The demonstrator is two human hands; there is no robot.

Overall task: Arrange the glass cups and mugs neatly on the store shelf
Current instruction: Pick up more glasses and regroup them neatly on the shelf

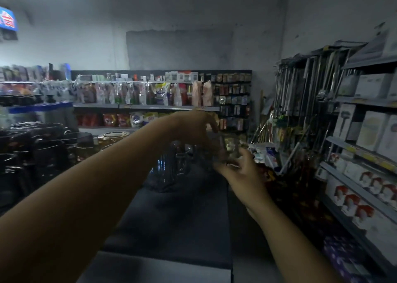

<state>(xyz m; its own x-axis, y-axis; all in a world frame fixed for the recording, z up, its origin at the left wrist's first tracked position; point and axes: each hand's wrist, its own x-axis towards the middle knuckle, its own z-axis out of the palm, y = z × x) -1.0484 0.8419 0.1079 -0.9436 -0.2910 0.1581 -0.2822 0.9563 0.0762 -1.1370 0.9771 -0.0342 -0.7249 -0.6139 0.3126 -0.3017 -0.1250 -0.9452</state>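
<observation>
My hands meet over the far end of the shelf top.

My left hand reaches above a glass cup and my right hand sits just beneath it, near the far right corner of the shelf. More glassware stands left of the cup. Pots crowd the left side; boxed goods fill the racks on the right; packets line the shelves behind.

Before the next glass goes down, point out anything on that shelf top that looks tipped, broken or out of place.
Nothing clearly stands out. Both hands, left and right, meet around a clear glass cup at the far end of the dark shelf top. More glassware beside it is too dim and blurred to judge.
</observation>
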